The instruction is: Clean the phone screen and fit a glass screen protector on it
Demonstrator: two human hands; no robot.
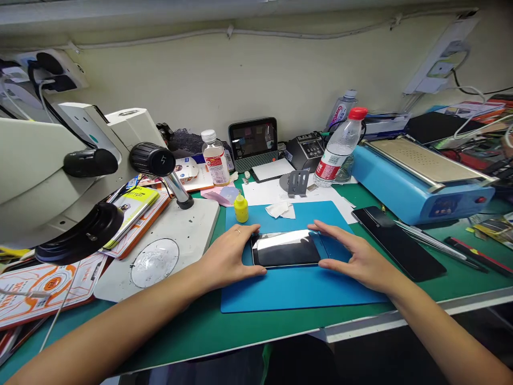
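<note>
Head view: left hand [225,256] and right hand [360,261] clamp a flat black glass-fronted phone [286,254]; light, even pressure between them suits it.

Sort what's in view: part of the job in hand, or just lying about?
In the job, by position:
- phone, between left hand and right hand
- blue mat, under it
- maybe yellow bottle and tissue, at the mat's far side

Lying about, likely:
- red-capped bottle
- white-capped bottle
- smart display
- microscope
</note>
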